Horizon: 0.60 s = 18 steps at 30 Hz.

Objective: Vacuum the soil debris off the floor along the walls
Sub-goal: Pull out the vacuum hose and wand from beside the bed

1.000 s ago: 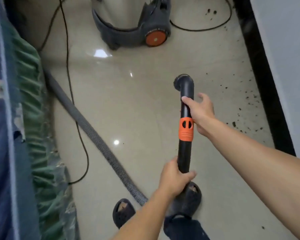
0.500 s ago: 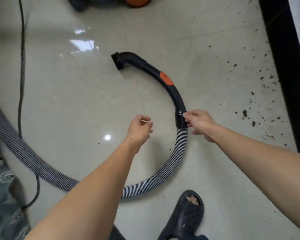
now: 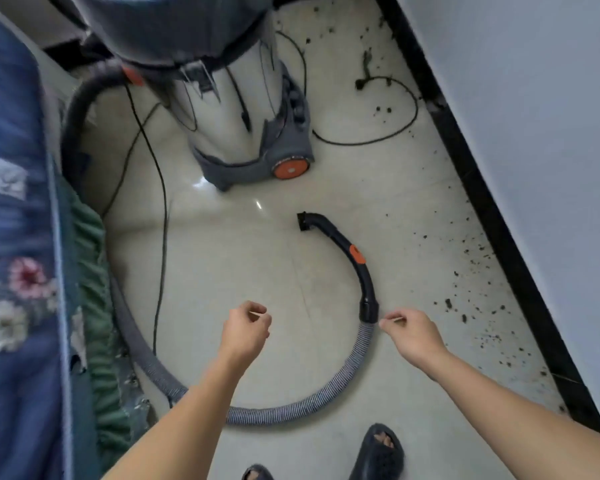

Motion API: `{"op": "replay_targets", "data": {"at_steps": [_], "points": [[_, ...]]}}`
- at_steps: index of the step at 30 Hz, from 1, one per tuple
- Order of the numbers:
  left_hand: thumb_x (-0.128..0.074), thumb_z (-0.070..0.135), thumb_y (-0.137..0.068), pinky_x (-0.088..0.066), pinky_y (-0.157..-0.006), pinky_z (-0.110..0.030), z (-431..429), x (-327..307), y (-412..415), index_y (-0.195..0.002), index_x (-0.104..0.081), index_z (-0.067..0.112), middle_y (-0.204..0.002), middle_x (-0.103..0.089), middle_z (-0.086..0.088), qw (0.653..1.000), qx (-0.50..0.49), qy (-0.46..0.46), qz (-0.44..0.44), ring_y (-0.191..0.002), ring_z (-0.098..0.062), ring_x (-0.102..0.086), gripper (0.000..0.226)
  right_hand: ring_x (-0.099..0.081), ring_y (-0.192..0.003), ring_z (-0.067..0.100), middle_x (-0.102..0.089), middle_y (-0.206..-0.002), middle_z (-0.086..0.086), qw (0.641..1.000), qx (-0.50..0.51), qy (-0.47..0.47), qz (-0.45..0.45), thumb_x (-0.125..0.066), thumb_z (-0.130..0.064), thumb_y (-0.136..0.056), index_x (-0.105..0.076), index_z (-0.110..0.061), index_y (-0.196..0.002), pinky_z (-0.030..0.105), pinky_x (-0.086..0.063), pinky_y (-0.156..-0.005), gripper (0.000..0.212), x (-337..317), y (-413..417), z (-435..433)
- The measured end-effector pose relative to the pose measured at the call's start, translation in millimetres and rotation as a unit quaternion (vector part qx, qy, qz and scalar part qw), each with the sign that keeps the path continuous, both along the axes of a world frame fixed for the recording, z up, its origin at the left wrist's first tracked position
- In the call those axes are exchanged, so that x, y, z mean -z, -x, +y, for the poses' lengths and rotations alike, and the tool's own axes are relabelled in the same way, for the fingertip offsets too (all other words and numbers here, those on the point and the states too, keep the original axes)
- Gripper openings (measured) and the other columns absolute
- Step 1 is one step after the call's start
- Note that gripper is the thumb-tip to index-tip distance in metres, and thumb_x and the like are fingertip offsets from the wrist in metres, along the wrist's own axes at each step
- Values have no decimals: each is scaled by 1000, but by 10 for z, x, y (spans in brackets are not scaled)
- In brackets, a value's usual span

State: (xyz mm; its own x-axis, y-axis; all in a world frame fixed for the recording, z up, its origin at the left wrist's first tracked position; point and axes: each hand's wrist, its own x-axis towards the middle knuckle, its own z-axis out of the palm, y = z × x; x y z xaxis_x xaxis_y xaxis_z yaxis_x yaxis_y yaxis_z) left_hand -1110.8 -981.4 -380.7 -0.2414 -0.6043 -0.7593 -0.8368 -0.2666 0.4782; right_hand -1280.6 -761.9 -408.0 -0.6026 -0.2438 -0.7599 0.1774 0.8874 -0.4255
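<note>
The head view shows that the black hose handle (image 3: 347, 252), which both hands held a second ago, now lies on the floor (image 3: 243, 271) at centre frame, so vacuuming is paused. The soil debris (image 3: 471, 271) remains scattered along the black baseboard (image 3: 499, 220) at right. The left hand (image 3: 246, 329) hangs empty, fingers loosely curled. The right hand (image 3: 411, 332) is also loosely curled and holds nothing, its fingertips (image 3: 385, 322) just beside the handle's cuff.
</note>
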Motion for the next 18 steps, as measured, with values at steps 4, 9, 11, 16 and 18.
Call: {"op": "replay_targets", "data": {"at_steps": [4,9,11,16,18], "points": [[-53,7,-91,-44,-59,-27,-558,-1276,460,-104,-58,4,-84,-60,-9,998,-24,45,48,-67,-21,-60,14,-62,-102,20,-68,-103,-2,999,-14,21,43,-65,-29,-88,-69,-19,-104,26,-43,-81,20,-1173,432,-536],[-56,13,-90,-51,-66,-32,-1401,-2522,881,-97,-61,9,-83,-65,-6,986,-38,137,85,-70,-21,-64,10,-62,-97,22,-65,-95,0,993,-7,84,79,-68,-30,-87,-68,-16,-102,30,-46,-84,20,-2332,918,-1458],[-58,21,-89,-55,-73,-37,-1785,-2864,986,-97,-61,15,-85,-67,-4,981,-29,176,76,-77,-21,-66,10,-63,-94,24,-66,-94,2,990,-3,107,88,-69,-30,-87,-67,-16,-103,34,-49,-86,21,-2660,1088,-1876],[-58,28,-90,-52,-81,-36,-2984,-3255,1398,-104,-60,16,-94,-67,-2,962,-5,261,81,-87,-19,-62,18,-64,-90,21,-66,-97,-1,984,39,151,80,-67,-36,-87,-65,-19,-103,42,-55,-84,24,-3114,1601,-3123],[-59,30,-90,-52,-85,-37,-3534,-3234,1653,-113,-57,17,-108,-63,-4,952,22,292,84,-95,-20,-60,26,-65,-89,20,-66,-99,-1,982,60,162,76,-66,-38,-87,-62,-19,-107,45,-57,-82,28,-3128,1785,-3658]]}}
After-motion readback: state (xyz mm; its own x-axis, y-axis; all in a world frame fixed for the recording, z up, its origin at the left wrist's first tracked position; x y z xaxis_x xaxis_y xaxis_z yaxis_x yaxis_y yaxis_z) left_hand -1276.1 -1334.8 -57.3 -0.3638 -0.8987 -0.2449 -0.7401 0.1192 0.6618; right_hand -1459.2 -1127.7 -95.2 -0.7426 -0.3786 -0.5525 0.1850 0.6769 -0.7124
